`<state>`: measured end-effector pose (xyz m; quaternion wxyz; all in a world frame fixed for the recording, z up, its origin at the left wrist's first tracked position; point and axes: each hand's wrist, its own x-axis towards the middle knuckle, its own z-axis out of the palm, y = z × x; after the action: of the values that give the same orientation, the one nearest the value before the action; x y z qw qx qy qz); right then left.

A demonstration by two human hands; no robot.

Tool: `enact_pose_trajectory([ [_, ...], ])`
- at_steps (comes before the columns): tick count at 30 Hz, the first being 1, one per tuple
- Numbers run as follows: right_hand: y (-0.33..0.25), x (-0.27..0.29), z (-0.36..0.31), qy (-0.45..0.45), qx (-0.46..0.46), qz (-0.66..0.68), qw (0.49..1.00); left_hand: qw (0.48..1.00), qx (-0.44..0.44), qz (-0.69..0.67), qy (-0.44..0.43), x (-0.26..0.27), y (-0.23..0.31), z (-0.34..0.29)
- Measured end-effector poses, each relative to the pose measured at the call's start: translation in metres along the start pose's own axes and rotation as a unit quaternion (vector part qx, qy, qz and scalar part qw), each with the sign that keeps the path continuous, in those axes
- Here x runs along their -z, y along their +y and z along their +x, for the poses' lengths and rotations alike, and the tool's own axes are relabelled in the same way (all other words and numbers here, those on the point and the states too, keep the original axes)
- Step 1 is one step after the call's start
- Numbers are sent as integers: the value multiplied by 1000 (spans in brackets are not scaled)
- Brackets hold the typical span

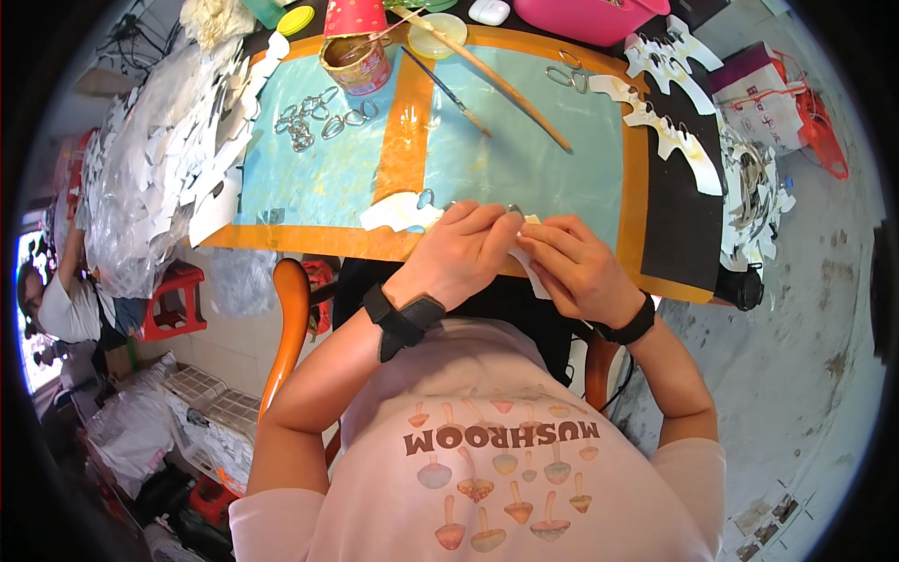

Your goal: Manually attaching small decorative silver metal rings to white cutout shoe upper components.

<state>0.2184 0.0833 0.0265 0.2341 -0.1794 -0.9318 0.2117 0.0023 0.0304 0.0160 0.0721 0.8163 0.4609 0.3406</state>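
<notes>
Both my hands work at the near edge of the table on one white cut-out piece (400,214), curved, thin and flat. Its left end sticks out past my left hand (459,251), and a strip of it hangs below the fingers of my right hand (582,270). My left fingers are closed over the middle, hiding most of it. The right fingertips pinch the other end, close to the left ones. Small metal rings (425,199) show along its upper edge. More loose metal rings (302,117) lie in a pile on the blue mat (524,178).
Behind the mat stand an open brown-stained tin (356,67), a thin brush (448,92) and a long wooden stick (506,89). Finished-looking white pieces (679,140) lie at right; a big heap of white pieces (173,140) rises at left. A person (70,304) is far left.
</notes>
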Motion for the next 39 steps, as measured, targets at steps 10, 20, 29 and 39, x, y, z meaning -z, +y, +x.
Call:
enact_pose_trajectory([
  [10, -3, -5, 0, -18, -15, -2, 1000, 998, 42, -22, -40, 9, -2, -4],
  [20, -11, -5, 3, -13, -22, -20, 999, 997, 57, -32, 38, 5, 8, -17],
  [29, -8, -4, 2, -18, -25, -10, 999, 1000, 24, 6, -1, 0, 3, -24],
  [39, 0, -2, 8, 67, -159, 159, 972, 999, 20, 25, -43, 2, 5, -14],
])
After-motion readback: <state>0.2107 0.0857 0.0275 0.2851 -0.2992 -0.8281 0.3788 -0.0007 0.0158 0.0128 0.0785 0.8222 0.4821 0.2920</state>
